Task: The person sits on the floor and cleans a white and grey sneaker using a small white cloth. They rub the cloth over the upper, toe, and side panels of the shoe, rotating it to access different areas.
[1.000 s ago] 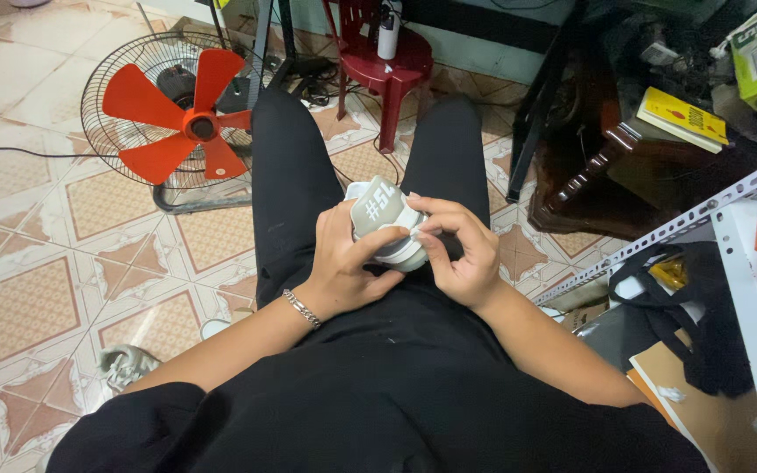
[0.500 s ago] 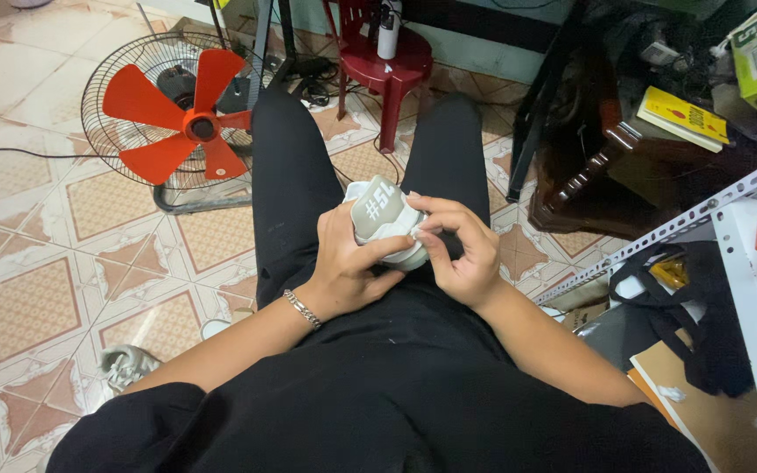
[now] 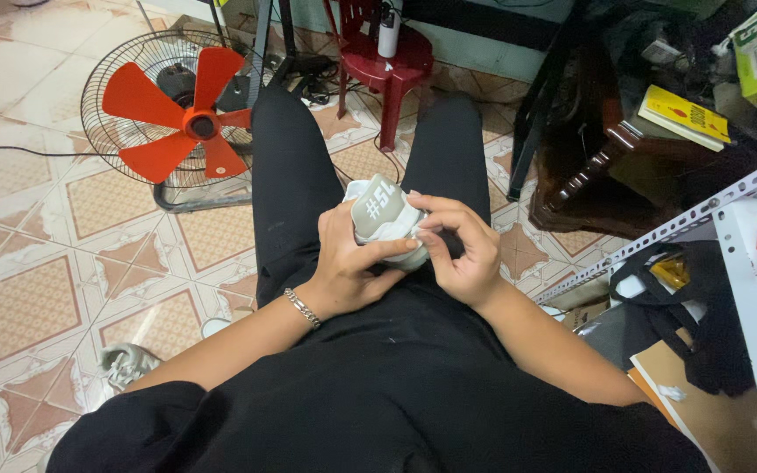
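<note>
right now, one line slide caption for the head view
Seated person's left hand and right hand hold a grey-and-white shoe over the lap.

shoe [image 3: 383, 219] on lap | fan [image 3: 181, 123] left | stool [image 3: 385, 61] ahead

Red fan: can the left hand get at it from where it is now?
Probably not freely: the left hand is wrapped around the grey-white shoe in the lap, and the red fan stands apart on the floor beyond the left knee.

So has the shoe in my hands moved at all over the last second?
No. The grey and white shoe sits in the same spot over the lap, just as far from the red fan as before, with both hands holding it the same way.
</note>
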